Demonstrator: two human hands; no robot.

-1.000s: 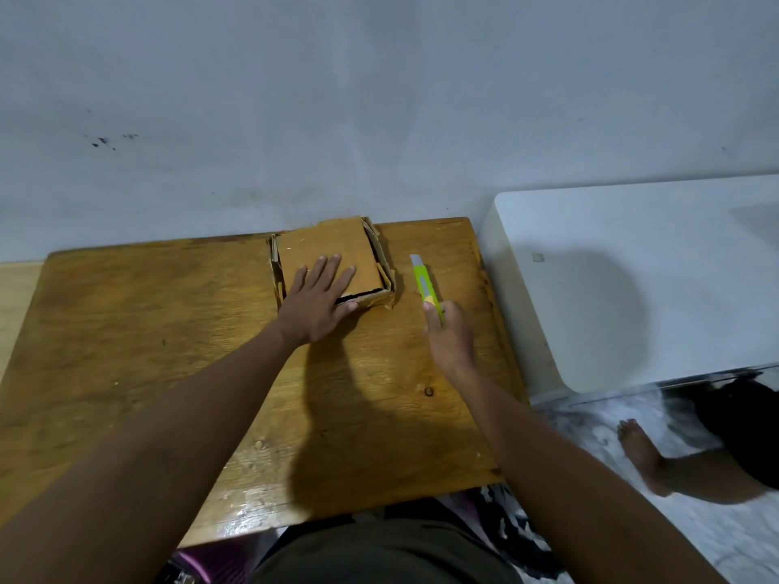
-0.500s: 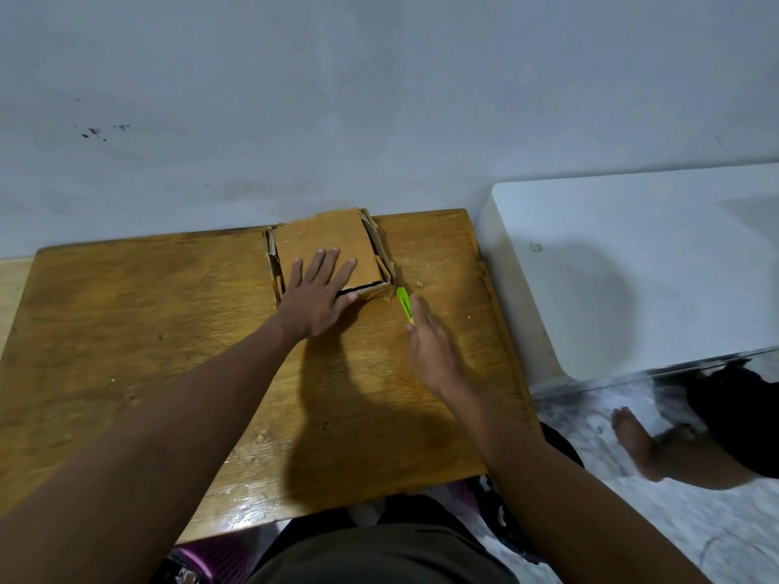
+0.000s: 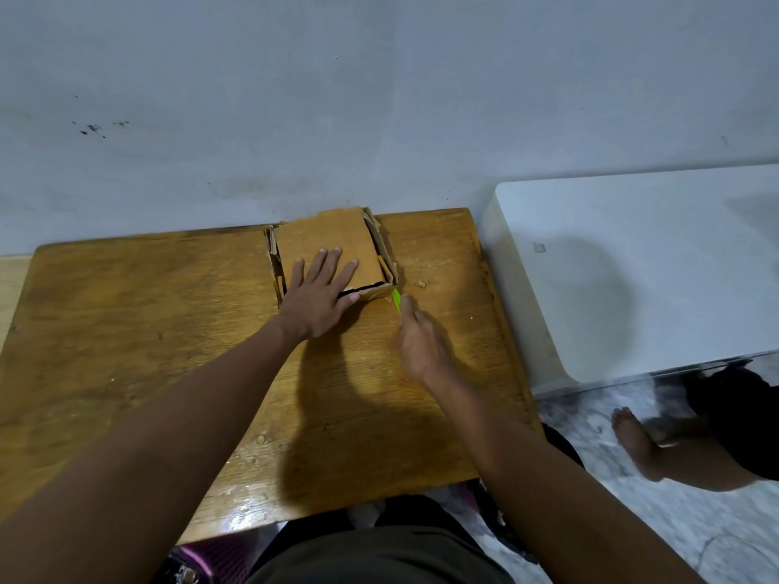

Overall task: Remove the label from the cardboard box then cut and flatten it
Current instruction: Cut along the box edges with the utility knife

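Observation:
A small brown cardboard box [image 3: 329, 242] sits at the far edge of the wooden table [image 3: 126, 330], its flaps folded in and a dark gap along its near side. My left hand [image 3: 318, 295] lies flat on its near part with fingers spread, pressing down. My right hand [image 3: 421, 343] grips a lime-green utility knife [image 3: 396, 299], whose tip touches the box's near right corner. No label is visible on the box.
A grey wall rises right behind the table. A white cabinet [image 3: 632, 267] stands close to the table's right edge. On the marble floor at right is another person's bare foot [image 3: 632, 440]. Small crumbs lie on the table near the box.
My right hand picked the knife up from the table right of the box and brought it left to the box's near right corner. My left hand stayed pressed on the box.

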